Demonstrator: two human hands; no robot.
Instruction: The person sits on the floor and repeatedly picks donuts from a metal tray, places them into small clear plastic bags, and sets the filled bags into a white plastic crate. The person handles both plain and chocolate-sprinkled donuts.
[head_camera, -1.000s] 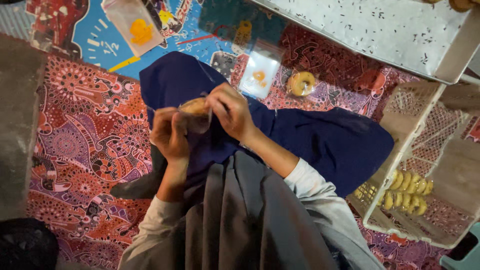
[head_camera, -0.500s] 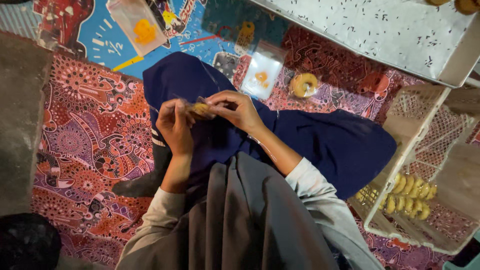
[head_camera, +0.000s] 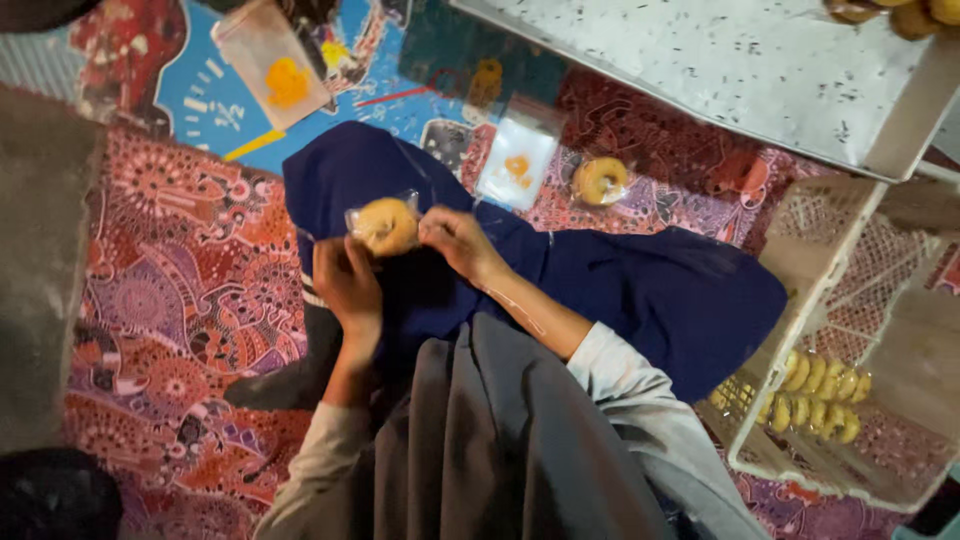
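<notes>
Gripping a bagged doughnut (head_camera: 385, 226) over the navy cloth (head_camera: 640, 290), left hand (head_camera: 345, 283) steadies while right hand (head_camera: 455, 240) pinches the wrapper's edge.

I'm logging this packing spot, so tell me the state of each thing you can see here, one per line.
Left hand: gripping the wrapped pastry from below.
Right hand: pinching the wrap's edge.
Wrapped pastry: round, inside a clear bag, held up over the lap.
Clear bags: flat on the patterned cloth.
Loose ring pastry: lying on the cloth.
Plastic basket: holds a row of pastries.
</notes>
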